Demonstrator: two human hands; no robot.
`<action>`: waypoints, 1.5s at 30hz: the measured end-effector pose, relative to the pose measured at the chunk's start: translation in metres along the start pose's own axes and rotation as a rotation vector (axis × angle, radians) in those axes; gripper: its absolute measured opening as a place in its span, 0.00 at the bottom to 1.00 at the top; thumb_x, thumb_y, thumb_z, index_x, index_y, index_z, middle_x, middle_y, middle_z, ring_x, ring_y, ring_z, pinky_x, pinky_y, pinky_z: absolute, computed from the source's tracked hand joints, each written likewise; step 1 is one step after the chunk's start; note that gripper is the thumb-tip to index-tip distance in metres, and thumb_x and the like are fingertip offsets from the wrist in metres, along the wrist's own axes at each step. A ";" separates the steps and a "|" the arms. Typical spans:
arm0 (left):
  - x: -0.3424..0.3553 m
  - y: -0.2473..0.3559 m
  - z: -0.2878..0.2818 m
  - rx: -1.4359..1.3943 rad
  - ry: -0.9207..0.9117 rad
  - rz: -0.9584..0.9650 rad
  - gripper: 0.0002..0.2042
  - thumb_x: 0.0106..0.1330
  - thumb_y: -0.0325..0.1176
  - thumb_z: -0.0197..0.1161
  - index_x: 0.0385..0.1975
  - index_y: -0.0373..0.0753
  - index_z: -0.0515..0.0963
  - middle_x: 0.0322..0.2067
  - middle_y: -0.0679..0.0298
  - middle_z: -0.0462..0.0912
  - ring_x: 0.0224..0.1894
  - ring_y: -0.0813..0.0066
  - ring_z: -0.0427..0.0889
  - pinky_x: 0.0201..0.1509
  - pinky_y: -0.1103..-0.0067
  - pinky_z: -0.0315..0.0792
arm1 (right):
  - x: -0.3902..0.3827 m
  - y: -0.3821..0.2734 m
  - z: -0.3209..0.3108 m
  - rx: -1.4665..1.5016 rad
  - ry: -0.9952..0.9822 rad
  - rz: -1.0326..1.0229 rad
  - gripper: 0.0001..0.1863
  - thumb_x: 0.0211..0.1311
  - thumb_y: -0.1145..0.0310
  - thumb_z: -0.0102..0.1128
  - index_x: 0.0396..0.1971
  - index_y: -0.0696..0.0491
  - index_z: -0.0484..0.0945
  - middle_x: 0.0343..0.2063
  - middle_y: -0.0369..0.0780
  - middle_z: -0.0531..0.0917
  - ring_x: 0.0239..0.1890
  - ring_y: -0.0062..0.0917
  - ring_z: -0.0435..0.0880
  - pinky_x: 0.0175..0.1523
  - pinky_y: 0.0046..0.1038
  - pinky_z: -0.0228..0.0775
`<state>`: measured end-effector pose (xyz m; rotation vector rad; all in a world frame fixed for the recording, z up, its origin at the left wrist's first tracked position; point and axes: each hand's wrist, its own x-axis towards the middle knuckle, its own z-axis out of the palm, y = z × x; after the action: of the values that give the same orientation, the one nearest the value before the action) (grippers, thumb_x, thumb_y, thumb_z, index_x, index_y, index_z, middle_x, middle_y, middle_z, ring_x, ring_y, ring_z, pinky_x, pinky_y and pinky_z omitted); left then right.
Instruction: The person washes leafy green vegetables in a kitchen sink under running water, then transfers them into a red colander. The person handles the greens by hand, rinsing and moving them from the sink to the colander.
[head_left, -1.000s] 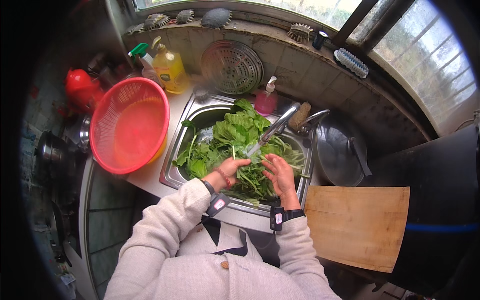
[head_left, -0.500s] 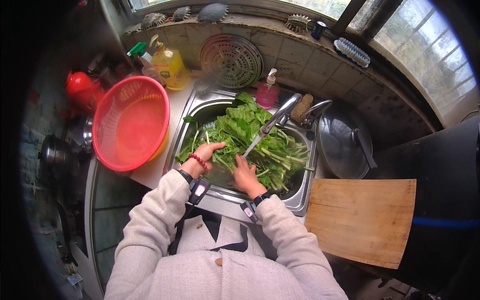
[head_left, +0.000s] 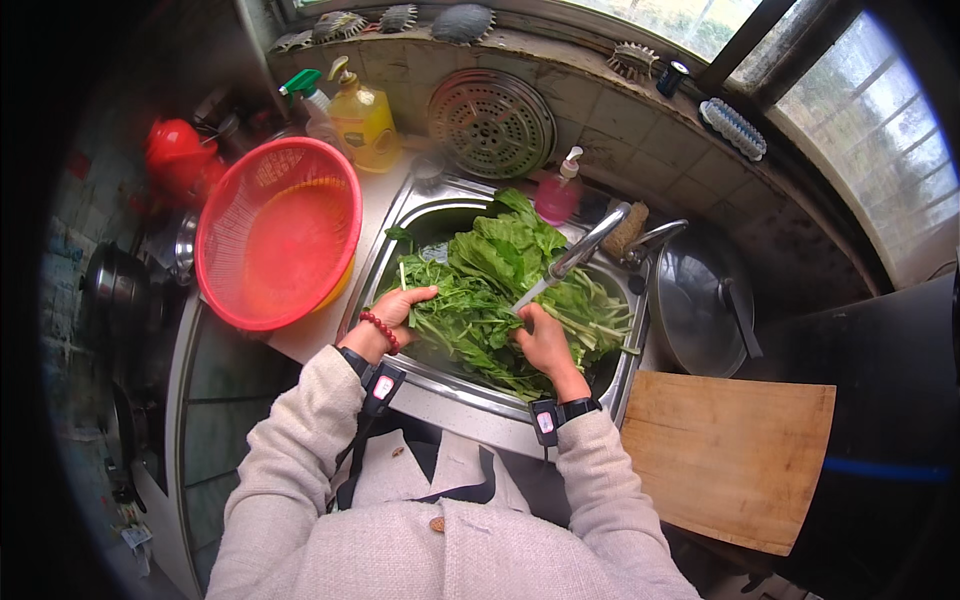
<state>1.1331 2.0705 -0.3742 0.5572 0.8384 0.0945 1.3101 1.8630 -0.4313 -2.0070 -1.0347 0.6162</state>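
A steel sink [head_left: 425, 205] is piled with green leafy vegetables [head_left: 500, 270] under a running tap [head_left: 585, 245]. My left hand [head_left: 400, 308], with a red bead bracelet at the wrist, grips a bunch of leaves at the sink's left side. My right hand [head_left: 545, 342] presses down into the greens near the water stream, fingers closed around stems. Both wrists wear small black bands.
A red colander basket [head_left: 275, 235] sits left of the sink. A wooden cutting board [head_left: 730, 455] lies at the right, with a dark pot lid [head_left: 700, 300] behind it. A yellow soap bottle [head_left: 365, 120], pink pump bottle [head_left: 555, 195] and round metal steamer plate [head_left: 490, 125] stand at the back.
Both hands have shifted left across the greens. The left hand moved from the middle of the pile to the sink's left edge, and the right hand followed toward the centre.
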 end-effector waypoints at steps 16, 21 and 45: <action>-0.001 -0.012 -0.011 0.059 0.030 -0.017 0.17 0.60 0.31 0.64 0.48 0.36 0.73 0.46 0.57 0.79 0.50 0.58 0.77 0.56 0.51 0.68 | 0.032 -0.009 0.077 -0.253 -0.170 -0.089 0.28 0.50 0.66 0.64 0.54 0.47 0.70 0.56 0.49 0.69 0.54 0.47 0.71 0.54 0.41 0.69; -0.003 -0.017 -0.011 0.090 0.037 -0.063 0.16 0.61 0.32 0.62 0.48 0.36 0.73 0.46 0.57 0.79 0.50 0.60 0.77 0.57 0.55 0.68 | 0.027 -0.007 0.055 -0.131 -0.010 0.008 0.17 0.51 0.66 0.62 0.43 0.49 0.75 0.38 0.48 0.79 0.41 0.45 0.78 0.46 0.40 0.71; 0.020 -0.059 0.068 0.289 -0.161 0.159 0.21 0.56 0.25 0.67 0.50 0.37 0.71 0.42 0.63 0.80 0.46 0.72 0.78 0.52 0.75 0.71 | -0.010 -0.041 -0.002 1.079 0.000 0.265 0.24 0.71 0.53 0.45 0.53 0.58 0.73 0.46 0.33 0.77 0.44 0.17 0.73 0.48 0.19 0.62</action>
<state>1.1875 1.9968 -0.3812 0.8917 0.6533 0.0730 1.2873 1.8689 -0.3961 -1.1612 -0.2725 1.0308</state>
